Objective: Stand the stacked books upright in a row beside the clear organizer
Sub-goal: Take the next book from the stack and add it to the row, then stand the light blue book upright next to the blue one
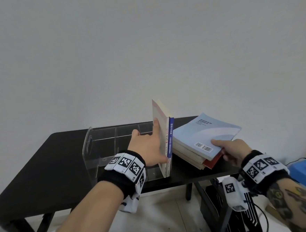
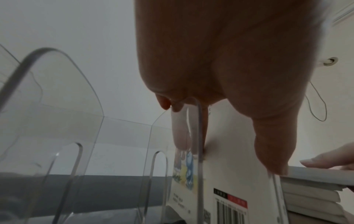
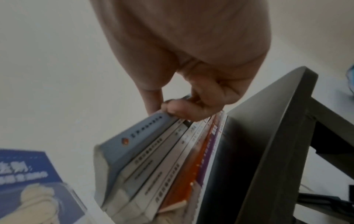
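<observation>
upright books (image 1: pixel 165 142): two, long axis vertical, spines toward camera, beside clear organizer (image 1: pixel 103 146) | left hand (image 1: pixel 149 148): flat, fingers straight, steadying them | right hand (image 1: pixel 230 151): pinching pale-blue top book (image 1: pixel 206 133) of flat stack (image 1: pixel 191 154) on counter (image 1: pixel 43 168)

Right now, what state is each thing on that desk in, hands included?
Clear organizer: upright, compartments empty.
Two standing books: upright beside the organizer.
Left hand: fingers straight, steadying them.
Book stack: lying flat.
Light blue top book: near corner pinched.
Right hand: pinching that corner.
</observation>
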`<state>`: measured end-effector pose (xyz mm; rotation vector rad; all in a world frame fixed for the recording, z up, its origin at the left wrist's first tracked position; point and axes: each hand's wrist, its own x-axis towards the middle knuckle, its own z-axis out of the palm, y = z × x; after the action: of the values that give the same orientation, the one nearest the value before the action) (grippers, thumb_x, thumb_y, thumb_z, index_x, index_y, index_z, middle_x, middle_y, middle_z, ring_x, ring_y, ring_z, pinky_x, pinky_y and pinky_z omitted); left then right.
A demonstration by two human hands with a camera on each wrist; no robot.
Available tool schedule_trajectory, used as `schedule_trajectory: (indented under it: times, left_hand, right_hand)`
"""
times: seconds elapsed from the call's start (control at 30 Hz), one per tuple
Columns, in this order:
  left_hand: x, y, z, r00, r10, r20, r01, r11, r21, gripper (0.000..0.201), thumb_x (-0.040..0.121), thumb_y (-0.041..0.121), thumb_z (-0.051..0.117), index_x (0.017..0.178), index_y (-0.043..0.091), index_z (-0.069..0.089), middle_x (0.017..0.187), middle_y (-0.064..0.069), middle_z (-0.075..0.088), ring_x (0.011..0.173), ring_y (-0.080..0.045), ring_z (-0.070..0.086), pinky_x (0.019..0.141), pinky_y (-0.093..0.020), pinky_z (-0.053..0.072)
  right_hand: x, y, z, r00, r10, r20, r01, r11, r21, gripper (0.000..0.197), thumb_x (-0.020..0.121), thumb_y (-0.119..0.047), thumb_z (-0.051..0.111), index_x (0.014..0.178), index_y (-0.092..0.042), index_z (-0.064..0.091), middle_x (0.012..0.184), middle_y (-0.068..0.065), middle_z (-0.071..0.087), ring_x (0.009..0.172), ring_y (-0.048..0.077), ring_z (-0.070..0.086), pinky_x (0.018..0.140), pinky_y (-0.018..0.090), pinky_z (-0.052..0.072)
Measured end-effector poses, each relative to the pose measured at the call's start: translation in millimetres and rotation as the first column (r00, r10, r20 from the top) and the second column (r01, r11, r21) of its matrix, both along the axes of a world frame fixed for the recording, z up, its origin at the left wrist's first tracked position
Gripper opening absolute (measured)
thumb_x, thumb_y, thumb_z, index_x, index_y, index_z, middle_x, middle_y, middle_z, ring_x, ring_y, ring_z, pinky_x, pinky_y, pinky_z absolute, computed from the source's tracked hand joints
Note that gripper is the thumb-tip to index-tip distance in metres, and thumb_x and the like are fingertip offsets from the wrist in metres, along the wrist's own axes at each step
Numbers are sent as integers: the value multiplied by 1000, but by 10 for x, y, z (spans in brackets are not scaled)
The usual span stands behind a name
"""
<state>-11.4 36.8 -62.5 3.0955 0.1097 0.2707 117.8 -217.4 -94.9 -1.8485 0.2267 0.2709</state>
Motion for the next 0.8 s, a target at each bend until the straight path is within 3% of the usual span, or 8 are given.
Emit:
schedule_trajectory:
  times: [0.13, 0.2, 0.3, 0.37, 0.47, 0.57, 0.7, 0.8]
  left_hand:
    - [-17, -9, 3, 1000, -3, 3, 3, 1000, -4, 118, 72, 67, 54, 150, 15, -17, 83, 7, 70, 80, -18, 64, 90, -41, 24]
    - [-20, -10, 4, 1000, -1, 8, 1, 1000, -14, 117, 73, 65, 54, 151, 14, -16, 82, 6, 70, 80, -18, 64, 90, -41, 24]
    - [-31, -13, 18, 1000, -5, -5, 5, 999, -36, 116, 73, 64, 55, 150, 15, -16, 83, 6, 70, 81, -18, 64, 92, -42, 24]
    - [-31, -20, 19, 1000, -1, -14, 1, 999, -46, 116, 73, 64, 56, 150, 15, -16, 82, 6, 69, 81, -19, 64, 91, -42, 23]
    - [-30, -25, 7, 1000, 16, -7, -16, 998, -66, 117, 72, 64, 56, 150, 17, -16, 89, 6, 68, 90, -20, 61, 92, -44, 24]
    - [-47, -23, 7, 1000, 16, -25, -20, 990, -138, 117, 71, 62, 61, 151, 19, -13, 110, 1, 64, 110, -22, 53, 99, -46, 24]
    - [-70, -50, 41, 999, 30, -26, -35, 980, -196, 114, 72, 57, 68, 152, 19, -4, 123, -3, 58, 121, -24, 47, 103, -47, 23]
    - [-71, -62, 36, 999, 47, -18, -49, 975, -215, 115, 72, 54, 70, 153, 19, -3, 130, -5, 54, 127, -24, 40, 103, -46, 22]
  right_hand:
    - [-52, 49, 107, 999, 16, -50, -6, 982, 189, 25, 81, -20, 69, 68, -15, 48, 39, -1, 42, 25, 8, 29, 30, 9, 19]
    - [-102, 65, 169, 996, 26, -89, 0, 959, 283, 15, 83, -16, 64, 76, -12, 51, 43, 1, 51, 24, 7, 36, 27, 9, 24]
    - [-172, 104, 233, 997, 10, -72, 14, 941, 338, 13, 87, -9, 61, 99, -7, 56, 71, 13, 70, 40, 15, 63, 30, 18, 45]
    - [-208, 140, 256, 1000, 1, 5, -2, 944, 329, 21, 88, -4, 60, 108, -5, 54, 86, 15, 70, 52, 19, 68, 36, 23, 50]
    - [-288, 201, 378, 990, -29, 140, -19, 944, 329, 15, 86, 0, 58, 100, 1, 53, 74, 18, 59, 45, 20, 54, 34, 21, 47]
    - [-404, 272, 568, 962, -59, 268, -45, 930, 366, 9, 84, 0, 61, 91, 2, 56, 82, 23, 61, 54, 26, 60, 37, 24, 49]
    - [-648, 386, 893, 821, -17, 570, -128, 968, 214, 14, 84, -2, 60, 97, 5, 60, 72, 14, 67, 44, 17, 63, 39, 23, 47]
    - [-836, 489, 1169, 673, -13, 740, -139, 980, 143, 14, 82, -6, 58, 96, -4, 58, 80, 11, 70, 51, 22, 67, 41, 27, 50]
